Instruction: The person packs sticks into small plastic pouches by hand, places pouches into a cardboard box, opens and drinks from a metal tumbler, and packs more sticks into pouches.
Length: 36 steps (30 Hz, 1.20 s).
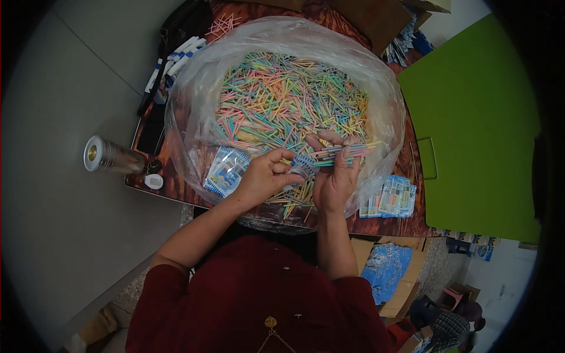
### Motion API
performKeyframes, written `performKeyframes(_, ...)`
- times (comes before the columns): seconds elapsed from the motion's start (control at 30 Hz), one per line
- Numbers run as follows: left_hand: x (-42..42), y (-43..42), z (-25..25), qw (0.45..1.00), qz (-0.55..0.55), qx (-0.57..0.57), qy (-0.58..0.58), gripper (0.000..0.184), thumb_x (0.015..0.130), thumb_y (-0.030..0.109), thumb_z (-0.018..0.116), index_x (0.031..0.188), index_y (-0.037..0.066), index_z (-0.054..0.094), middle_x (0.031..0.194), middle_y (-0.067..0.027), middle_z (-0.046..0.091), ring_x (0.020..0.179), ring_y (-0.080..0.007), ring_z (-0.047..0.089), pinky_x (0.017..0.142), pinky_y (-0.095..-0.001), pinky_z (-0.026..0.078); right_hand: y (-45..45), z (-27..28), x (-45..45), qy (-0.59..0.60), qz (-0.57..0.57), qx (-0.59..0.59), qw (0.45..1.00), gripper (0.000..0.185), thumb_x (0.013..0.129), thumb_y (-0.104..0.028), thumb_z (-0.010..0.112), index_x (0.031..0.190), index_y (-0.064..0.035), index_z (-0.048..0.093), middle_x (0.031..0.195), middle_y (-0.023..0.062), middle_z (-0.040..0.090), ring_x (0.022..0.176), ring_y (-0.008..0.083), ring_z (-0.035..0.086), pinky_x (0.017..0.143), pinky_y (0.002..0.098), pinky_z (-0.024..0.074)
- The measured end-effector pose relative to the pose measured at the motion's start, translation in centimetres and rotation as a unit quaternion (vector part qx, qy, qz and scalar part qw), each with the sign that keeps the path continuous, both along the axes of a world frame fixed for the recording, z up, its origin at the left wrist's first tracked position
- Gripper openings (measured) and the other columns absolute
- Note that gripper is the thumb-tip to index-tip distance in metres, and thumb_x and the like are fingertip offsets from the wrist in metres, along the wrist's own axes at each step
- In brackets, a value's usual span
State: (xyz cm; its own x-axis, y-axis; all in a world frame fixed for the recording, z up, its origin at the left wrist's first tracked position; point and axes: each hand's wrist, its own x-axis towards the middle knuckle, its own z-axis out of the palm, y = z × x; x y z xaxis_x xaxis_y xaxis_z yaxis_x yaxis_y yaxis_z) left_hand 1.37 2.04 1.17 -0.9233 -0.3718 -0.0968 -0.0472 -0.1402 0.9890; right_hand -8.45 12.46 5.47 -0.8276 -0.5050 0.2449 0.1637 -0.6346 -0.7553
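My left hand pinches a small clear packet with blue print. A bundle of thin pastel sticks lies across the fingers of my right hand, its inner ends at the packet's mouth; whether any are inside I cannot tell. Both hands are over the near part of a large clear plastic bag, spread open around a heap of similar pastel sticks. Blue-and-white packets lie left of my left hand. Packets with sticks showing through lie overlapped to the right.
A metal cylinder and a small white device are at the left. Pink sticks lie at the table's far edge. A green panel borders the right; below is a cardboard box with blue material. A person is lower right.
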Motion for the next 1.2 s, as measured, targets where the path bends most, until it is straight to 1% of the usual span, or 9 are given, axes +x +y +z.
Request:
performKeyframes(0.07, 0.0, 0.1, 0.6, 1.0, 0.001, 0.028, 0.009, 0.041, 0.076, 0.0, 0.076, 0.108, 0.001, 0.052, 0.064, 0.0084, 0.037, 0.062, -0.0014, 0.035, 0.059, -0.0176, 0.035, 0.0, -0.2, 0.0, -0.013, -0.001, 0.001, 1.0, 0.017, 0.1, -0.019, 0.043, 0.11, -0.007, 0.037, 0.108, 0.0207, 0.057, 0.101, 0.0356, 0.061, 0.091, 0.047, 0.0486)
performKeyframes(0.27, 0.2, -0.2, 0.4, 1.0, 0.004, 0.024, 0.016, 0.036, 0.075, 0.003, 0.078, 0.104, 0.0, 0.056, 0.062, 0.0079, 0.039, 0.062, -0.0018, 0.036, 0.06, -0.0183, 0.037, 0.8, -0.7, -0.8, 0.087, 0.08, 0.056, 0.991, 0.022, 0.099, -0.016, 0.046, 0.116, -0.005, 0.039, 0.1, 0.0158, 0.061, 0.104, 0.0343, 0.061, 0.099, 0.0469, 0.0408)
performKeyframes(0.4, 0.0, -0.5, 0.1, 0.999, -0.007, 0.048, 0.022, 0.036, 0.075, 0.003, 0.077, 0.105, 0.0, 0.056, 0.063, 0.0073, 0.044, 0.063, -0.0014, 0.039, 0.061, -0.0186, 0.038, 1.1, 0.0, -1.2, 0.111, 0.112, 0.215, 0.964, 0.02, 0.098, -0.017, 0.046, 0.112, -0.003, 0.048, 0.105, 0.0154, 0.063, 0.111, 0.0298, 0.057, 0.105, 0.044, 0.0343)
performKeyframes(0.6, -0.9, -0.5, 0.3, 0.989, -0.022, 0.146, 0.015, 0.037, 0.083, -0.002, 0.067, 0.117, 0.001, 0.053, 0.084, 0.0027, 0.061, 0.078, -0.0039, 0.057, 0.072, -0.0201, 0.047, 0.7, 0.2, -2.9, 0.087, 0.135, 0.237, 0.958, 0.04, 0.099, -0.028, 0.04, 0.121, 0.0027, 0.052, 0.118, 0.0172, 0.061, 0.114, 0.0237, 0.055, 0.103, 0.0367, 0.0351)
performKeyframes(0.67, -1.0, -0.9, 0.1, 0.981, -0.055, 0.183, 0.017, 0.035, 0.086, 0.001, 0.065, 0.119, 0.001, 0.052, 0.105, -0.0041, 0.065, 0.093, -0.0096, 0.062, 0.082, -0.0244, 0.05, 0.5, 0.6, -3.0, 0.053, 0.107, 0.268, 0.956, 0.036, 0.099, -0.026, 0.043, 0.119, 0.0017, 0.054, 0.117, 0.0173, 0.062, 0.114, 0.0231, 0.055, 0.101, 0.0361, 0.0369)
performKeyframes(0.9, -1.7, -0.7, -0.5, 0.969, -0.064, 0.237, 0.022, 0.03, 0.088, 0.006, 0.064, 0.117, 0.002, 0.055, 0.106, -0.0027, 0.064, 0.094, -0.0079, 0.06, 0.081, -0.024, 0.049, 0.7, -0.6, -3.5, 0.077, 0.07, 0.263, 0.959, 0.029, 0.099, -0.019, 0.045, 0.116, 0.0025, 0.056, 0.119, 0.0158, 0.062, 0.115, 0.0214, 0.054, 0.1, 0.0314, 0.038)
performKeyframes(1.0, -2.1, -0.6, -0.8, 0.969, -0.068, 0.235, 0.04, 0.029, 0.089, 0.007, 0.063, 0.117, 0.002, 0.056, 0.105, -0.0017, 0.064, 0.092, -0.0081, 0.06, 0.081, -0.0241, 0.049, 1.1, -1.0, -3.5, 0.093, 0.163, 0.347, 0.919, 0.037, 0.098, -0.023, 0.046, 0.119, 0.0038, 0.059, 0.127, 0.0135, 0.057, 0.121, 0.0216, 0.05, 0.104, 0.032, 0.0343)
performKeyframes(1.17, -2.9, -0.5, -0.4, 0.986, 0.002, 0.159, 0.049, 0.03, 0.088, 0.004, 0.062, 0.118, 0.001, 0.056, 0.103, -0.0033, 0.064, 0.09, -0.0086, 0.06, 0.08, -0.0242, 0.049, 2.4, -0.8, -3.2, 0.217, 0.049, 0.426, 0.877, 0.047, 0.098, -0.027, 0.046, 0.139, -0.0033, 0.041, 0.134, 0.0148, 0.052, 0.124, 0.02, 0.048, 0.103, 0.0308, 0.0354)
performKeyframes(1.2, -3.1, -0.5, -0.2, 0.988, 0.018, 0.142, 0.056, 0.033, 0.089, 0.003, 0.061, 0.121, 0.002, 0.055, 0.107, -0.004, 0.063, 0.093, -0.0094, 0.059, 0.081, -0.0242, 0.048, 2.8, -1.0, -2.7, 0.254, 0.039, 0.442, 0.859, 0.048, 0.096, -0.021, 0.052, 0.139, -0.0044, 0.04, 0.121, 0.0132, 0.059, 0.109, 0.0154, 0.056, 0.093, 0.0285, 0.043)
